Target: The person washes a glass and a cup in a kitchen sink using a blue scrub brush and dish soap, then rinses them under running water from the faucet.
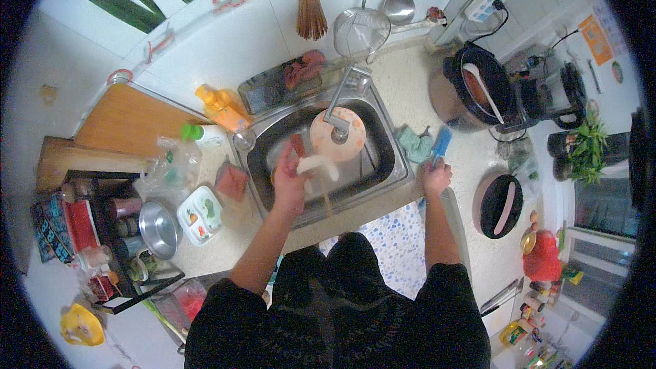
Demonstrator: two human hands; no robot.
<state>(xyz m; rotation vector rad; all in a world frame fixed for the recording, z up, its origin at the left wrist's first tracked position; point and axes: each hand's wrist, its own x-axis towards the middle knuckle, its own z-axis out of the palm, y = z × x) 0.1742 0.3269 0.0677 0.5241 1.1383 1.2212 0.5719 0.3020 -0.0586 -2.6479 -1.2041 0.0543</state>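
Over the left part of a stainless steel sink [405,166], my left hand [291,184] grips a small bundle of utensils. A white, curved utensil [320,162], possibly a spoon, points right from it; a red piece [296,144] stands above my fingers. A thin tan stick [326,197] hangs below, and motion blurs the bundle. My right hand [436,178], at the counter right of the sink, holds a blue brush [442,142] with its head up. Beside the brush lies a crumpled green cloth [414,143]. A spotted plate [322,136] rests in the sink under the faucet [341,95].
Left of the sink are a pink sponge cloth [231,182], a divided plate [201,215], a steel bowl [160,230] and an orange bottle [224,107]. A cooker pot [451,89] and a black round lid or pan [487,205] stand on the right counter.
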